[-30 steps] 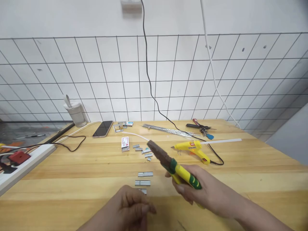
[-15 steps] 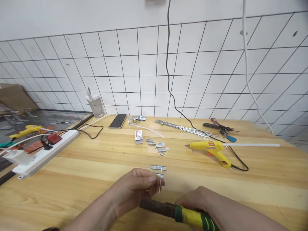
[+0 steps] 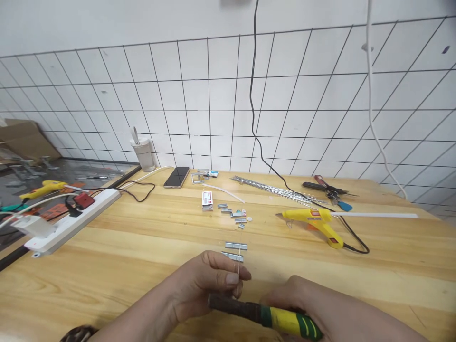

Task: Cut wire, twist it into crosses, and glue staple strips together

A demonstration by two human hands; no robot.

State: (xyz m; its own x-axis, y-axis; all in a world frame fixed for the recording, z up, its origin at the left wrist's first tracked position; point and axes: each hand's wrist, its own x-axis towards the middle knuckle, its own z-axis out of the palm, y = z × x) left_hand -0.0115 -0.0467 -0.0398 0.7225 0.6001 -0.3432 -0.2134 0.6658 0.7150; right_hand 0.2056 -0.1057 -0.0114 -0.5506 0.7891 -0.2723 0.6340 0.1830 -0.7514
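My left hand [image 3: 213, 282] pinches a thin pale wire [image 3: 240, 261] between thumb and fingers, its free end standing up towards the back of the table. In my right hand [image 3: 295, 294] is a pair of pliers [image 3: 263, 314] with dark jaws and yellow-and-green handles. The jaws point left and lie just below my left fingertips, near the wire's lower end. Whether they bite on the wire is not clear. Just past my left hand lie two strips of staples [image 3: 235, 246]. My right fingers are mostly hidden behind the handles.
Farther back are a small staple box [image 3: 207, 201], shorter staple pieces [image 3: 238, 215], a phone [image 3: 176, 177] and a bundle of metal wires [image 3: 270, 188]. A yellow glue gun [image 3: 313, 216] lies right, with pliers [image 3: 327, 186] behind it. A power strip [image 3: 76, 221] runs along the left.
My left hand has shifted slightly right and down along the wire, its thumb now lower. The pliers stay nearly in place. The whole view has moved a little.
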